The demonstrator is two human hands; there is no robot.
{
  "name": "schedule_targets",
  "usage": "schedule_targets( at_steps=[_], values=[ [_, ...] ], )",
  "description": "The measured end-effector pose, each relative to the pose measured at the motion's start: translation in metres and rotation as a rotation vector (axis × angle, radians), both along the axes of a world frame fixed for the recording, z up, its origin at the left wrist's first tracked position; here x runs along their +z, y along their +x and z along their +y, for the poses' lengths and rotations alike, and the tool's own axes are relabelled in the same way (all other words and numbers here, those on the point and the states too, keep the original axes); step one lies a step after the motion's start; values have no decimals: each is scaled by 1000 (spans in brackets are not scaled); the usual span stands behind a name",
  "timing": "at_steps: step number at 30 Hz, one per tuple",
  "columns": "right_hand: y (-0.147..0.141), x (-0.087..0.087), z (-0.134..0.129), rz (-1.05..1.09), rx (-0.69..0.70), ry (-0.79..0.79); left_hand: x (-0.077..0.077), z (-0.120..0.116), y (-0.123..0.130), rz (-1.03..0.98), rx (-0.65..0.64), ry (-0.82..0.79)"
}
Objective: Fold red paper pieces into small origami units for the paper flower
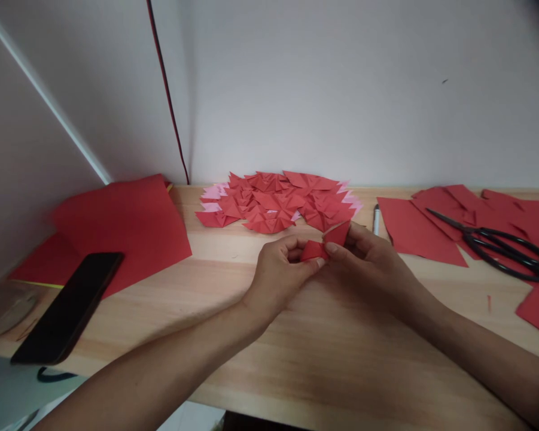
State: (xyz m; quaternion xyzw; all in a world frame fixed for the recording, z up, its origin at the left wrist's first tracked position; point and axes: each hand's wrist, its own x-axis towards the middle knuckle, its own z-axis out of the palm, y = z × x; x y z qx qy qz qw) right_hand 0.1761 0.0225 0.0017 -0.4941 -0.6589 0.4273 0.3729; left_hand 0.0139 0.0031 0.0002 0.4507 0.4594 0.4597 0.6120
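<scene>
A small folded piece of red paper (338, 233) is held between both hands above the middle of the wooden table (269, 353). My left hand (283, 263) pinches its lower left part, thumb on top. On the right side, my right hand (371, 260) grips the same piece between thumb and fingers. Just behind the hands lies a pile of folded red paper pieces (273, 200), with pink ones (215, 191) showing at its edges. The fingers partly cover the held piece.
Black-handled scissors (498, 239) lie on red paper sheets (417, 227) at the right, beside a white pen (376, 220). At the left, a black phone (72, 305) overlaps large red paper (125, 221). A clear container (9, 311) stands at the far left edge. A wall is behind.
</scene>
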Motion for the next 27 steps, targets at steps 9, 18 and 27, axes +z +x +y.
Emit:
schedule_targets(
  at_steps=[9, 18, 27],
  values=[
    [7, -6, 4, -144, 77, 33, 0, 1, -2, 30, -5, 3],
    [9, -5, -1, -48, 140, 33, -1, -1, 0, 18, -136, -90],
    [9, -1, 2, -31, 184, -75, 6, -4, 3, 49, -76, -50]
  ],
)
